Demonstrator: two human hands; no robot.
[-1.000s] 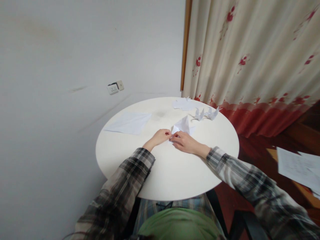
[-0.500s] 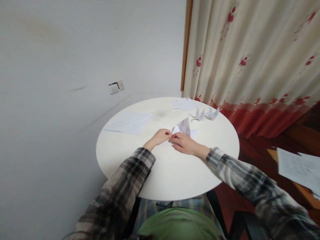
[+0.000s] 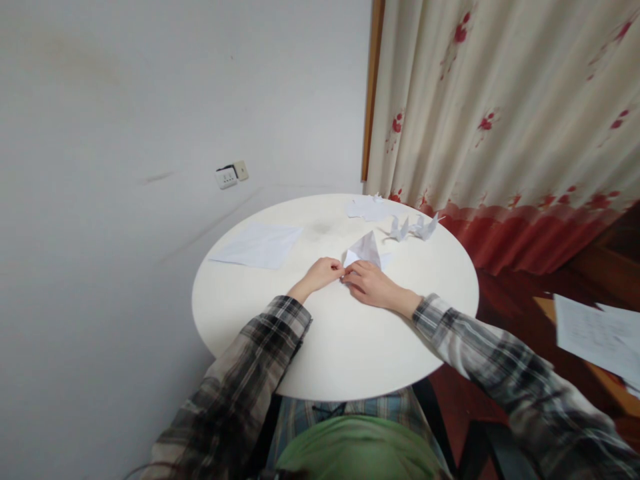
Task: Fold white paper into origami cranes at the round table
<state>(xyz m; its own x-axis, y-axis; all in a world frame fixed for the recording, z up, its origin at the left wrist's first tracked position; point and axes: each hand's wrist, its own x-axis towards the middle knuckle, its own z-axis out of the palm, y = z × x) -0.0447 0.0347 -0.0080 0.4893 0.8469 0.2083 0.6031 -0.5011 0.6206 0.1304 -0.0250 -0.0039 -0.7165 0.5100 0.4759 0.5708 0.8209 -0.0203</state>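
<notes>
The folded paper (image 3: 365,248) is sitting just right of the middle of the frame, on the round white table (image 3: 350,347). One pointy flap is sticking up. The left hand (image 3: 323,272) is touching its near corner with curled fingers. The right hand (image 3: 373,285) is lying across its near edge with bent fingers. Both sets of fingertips are hiding at the corner, so I cannot tell if they are pinching it.

If one hand is pressing harder than the other, the paper could be sliding and the fold could be coming out crooked. If both are pulling apart, the thin corner could be tearing. The tall flap could be getting squashed if the right hand is leaning on it. Two paper birds (image 3: 399,230) are standing near, toward the upper right, so a big push could be tipping them.
</notes>
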